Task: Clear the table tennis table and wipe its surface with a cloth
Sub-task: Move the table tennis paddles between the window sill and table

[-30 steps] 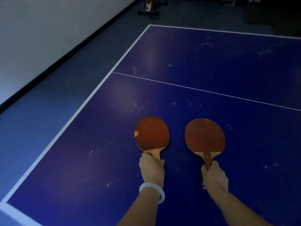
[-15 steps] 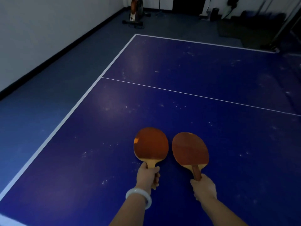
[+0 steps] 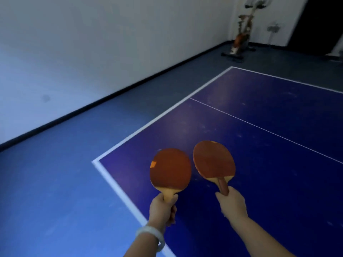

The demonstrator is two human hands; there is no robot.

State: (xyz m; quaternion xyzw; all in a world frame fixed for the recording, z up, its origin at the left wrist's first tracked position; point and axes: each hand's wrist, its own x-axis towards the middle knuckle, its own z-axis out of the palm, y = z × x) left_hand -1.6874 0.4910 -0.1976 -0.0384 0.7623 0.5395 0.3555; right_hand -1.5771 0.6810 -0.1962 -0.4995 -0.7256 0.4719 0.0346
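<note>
While our left hand (image 3: 163,210) curls its fingers (image 3: 173,213) around the pale handle of one paddle (image 3: 170,168), our right hand (image 3: 233,205) grips the reddish handle of the other paddle (image 3: 213,160). Both red blades rise just beyond our fingers, side by side with a narrow gap, above the near corner of the dusty blue table (image 3: 269,182). A white bangle (image 3: 152,236) rings our left wrist.

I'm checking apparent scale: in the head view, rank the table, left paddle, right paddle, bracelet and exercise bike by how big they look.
1. Table
2. Left paddle and right paddle: alike, no ranking
3. Exercise bike: far off, so unsure
4. Bracelet
</note>
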